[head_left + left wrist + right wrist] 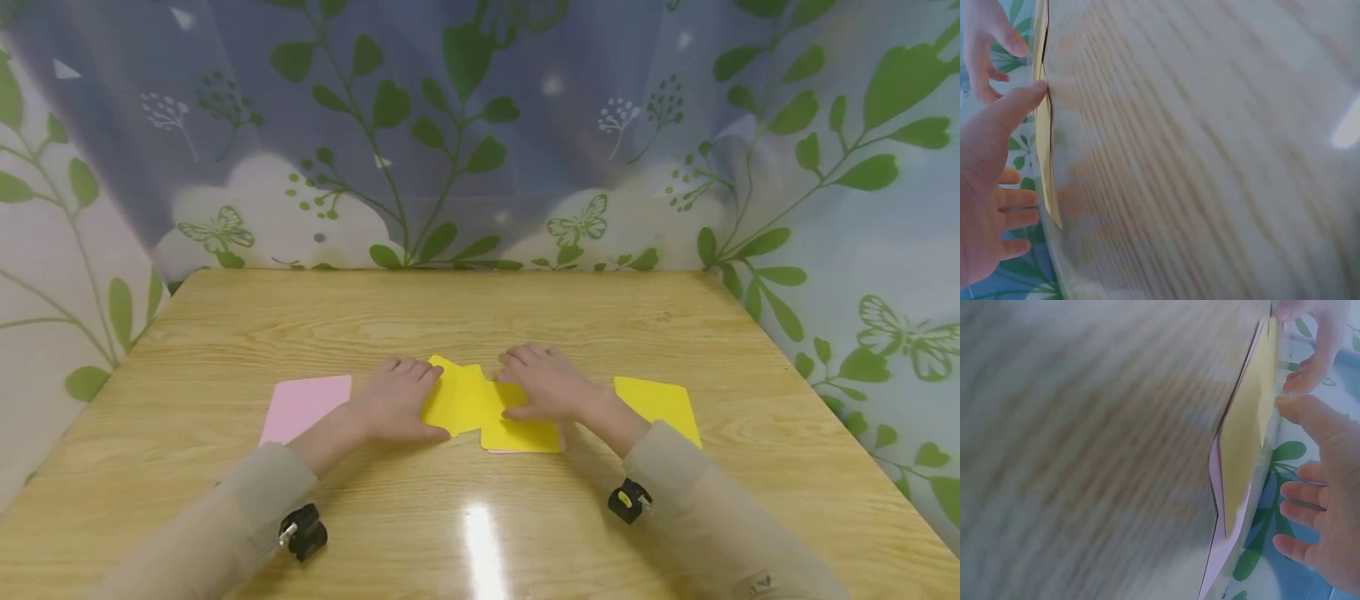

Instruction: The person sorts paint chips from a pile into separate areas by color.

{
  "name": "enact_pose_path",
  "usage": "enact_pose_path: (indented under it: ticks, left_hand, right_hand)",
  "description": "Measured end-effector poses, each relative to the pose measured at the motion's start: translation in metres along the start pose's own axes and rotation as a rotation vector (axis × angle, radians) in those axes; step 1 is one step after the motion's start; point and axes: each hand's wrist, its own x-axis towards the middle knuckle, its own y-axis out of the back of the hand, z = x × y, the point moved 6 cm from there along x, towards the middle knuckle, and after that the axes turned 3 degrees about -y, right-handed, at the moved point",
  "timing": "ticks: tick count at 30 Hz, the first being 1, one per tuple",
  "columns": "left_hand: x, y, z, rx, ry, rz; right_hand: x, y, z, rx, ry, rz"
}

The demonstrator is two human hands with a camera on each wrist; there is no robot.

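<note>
Two yellow paper sheets lie in the middle of the table, the left sheet (pixel 459 398) meeting the right sheet (pixel 517 427). Pink paper (pixel 1215 565) shows beneath the right one. My left hand (pixel 396 402) is over the left sheet's outer side, fingers extended, thumb tip at its near edge; in the left wrist view that thumb overlaps the yellow edge. Above the right sheet is my right hand (pixel 549 385), palm down with fingers spread. Its thumb (pixel 1307 412) points at the yellow paper in the right wrist view.
A pink sheet (pixel 307 407) lies on the left, partly behind my left forearm. Another yellow sheet (pixel 660 404) lies beyond my right wrist. The wooden table (pixel 397 533) ends at a leaf-patterned curtain (pixel 450 208), which also hangs along both sides.
</note>
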Motion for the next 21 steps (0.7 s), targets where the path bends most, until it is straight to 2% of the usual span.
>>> enact_pose_path:
  ticks: [5,11,15,21]
  left_hand:
    - [-0.002,-0.005,-0.002,-0.015,0.03,-0.036]
    - [-0.004,-0.008,-0.003,-0.044,0.032,-0.04]
    - [-0.005,-0.007,-0.002,-0.06,0.028,-0.037]
    - [-0.003,-0.007,-0.003,-0.066,0.016,-0.022]
  right_hand:
    - [0.007,-0.001,-0.004,-0.003,0.03,0.002]
    - [0.02,-0.001,-0.017,0.023,0.082,-0.026]
    - [0.027,-0.004,-0.026,0.041,0.116,-0.077]
    - [0.036,-0.012,-0.033,0.038,0.1,-0.202]
